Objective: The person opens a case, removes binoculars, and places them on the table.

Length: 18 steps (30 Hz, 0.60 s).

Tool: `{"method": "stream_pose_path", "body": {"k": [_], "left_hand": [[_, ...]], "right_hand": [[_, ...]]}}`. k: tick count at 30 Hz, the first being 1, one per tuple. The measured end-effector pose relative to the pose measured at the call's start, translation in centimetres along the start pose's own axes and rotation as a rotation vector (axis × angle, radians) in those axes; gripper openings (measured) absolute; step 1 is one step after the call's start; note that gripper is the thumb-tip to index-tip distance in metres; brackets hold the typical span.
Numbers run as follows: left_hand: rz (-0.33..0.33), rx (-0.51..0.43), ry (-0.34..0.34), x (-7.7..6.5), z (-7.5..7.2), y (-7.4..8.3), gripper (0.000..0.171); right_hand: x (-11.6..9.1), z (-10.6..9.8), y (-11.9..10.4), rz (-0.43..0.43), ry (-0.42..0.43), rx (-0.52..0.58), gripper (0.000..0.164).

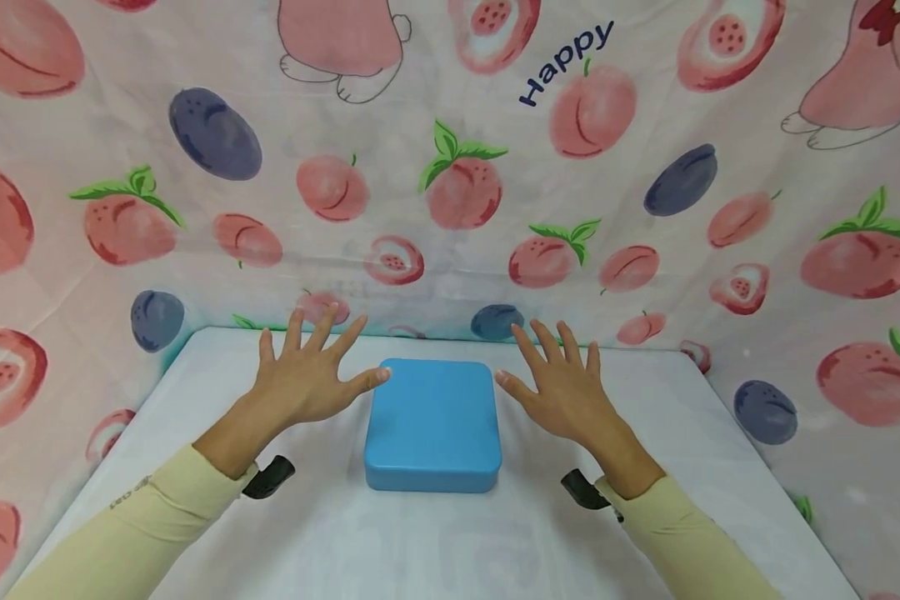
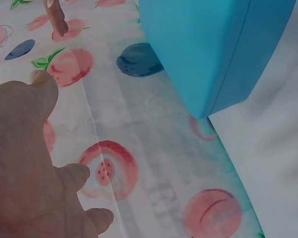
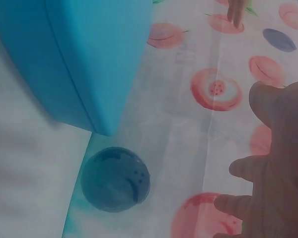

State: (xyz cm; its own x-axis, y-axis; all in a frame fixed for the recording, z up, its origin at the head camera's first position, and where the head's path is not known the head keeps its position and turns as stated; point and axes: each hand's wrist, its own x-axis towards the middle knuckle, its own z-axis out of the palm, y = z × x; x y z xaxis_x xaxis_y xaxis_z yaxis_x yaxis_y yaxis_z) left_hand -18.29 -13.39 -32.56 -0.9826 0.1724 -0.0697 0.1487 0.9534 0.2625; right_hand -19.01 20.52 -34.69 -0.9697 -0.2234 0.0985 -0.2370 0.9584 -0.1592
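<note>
The person's left hand [image 1: 303,387] is released, its fingers straight and spread, holding nothing; the right hand [image 1: 566,396] is likewise released, fingers fanned apart and grasping nothing. Both have their backs toward the head camera and their fingers pointing toward the far edge of the table. Between them, on the table, sits a smooth, bright blue, square box with rounded corners [image 1: 433,417], lying flat with its broad face up. The left thumb overlaps the box's far left corner in the head view, but the left wrist view shows a gap between them; the right thumb is just beside the far right corner, also apart from it. Both wrist views show a thin seam running along the box's side. Behind the hands, a small black device sits under each wrist, the left one [image 1: 268,477] and the right one [image 1: 585,489], by the cuffs of pale yellow long sleeves [image 1: 157,508]. Beneath everything spreads a white-covered table [image 1: 450,550]. Around its far edge and sides hangs a pale pinkish-white cloth [image 1: 285,133] printed with pink peaches, dark blue fruit, green leaves and the word "Happy" [image 1: 567,63].
</note>
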Motion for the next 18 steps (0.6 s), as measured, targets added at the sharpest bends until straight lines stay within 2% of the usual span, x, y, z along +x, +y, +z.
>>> {"method": "stream_pose_path", "body": {"k": [18], "left_hand": [[-0.015,-0.024,-0.004,-0.1,1.6,-0.5,0.097]], "right_hand": [[-0.1,1.3,0.3,0.000,0.000,0.016,0.080]]}}
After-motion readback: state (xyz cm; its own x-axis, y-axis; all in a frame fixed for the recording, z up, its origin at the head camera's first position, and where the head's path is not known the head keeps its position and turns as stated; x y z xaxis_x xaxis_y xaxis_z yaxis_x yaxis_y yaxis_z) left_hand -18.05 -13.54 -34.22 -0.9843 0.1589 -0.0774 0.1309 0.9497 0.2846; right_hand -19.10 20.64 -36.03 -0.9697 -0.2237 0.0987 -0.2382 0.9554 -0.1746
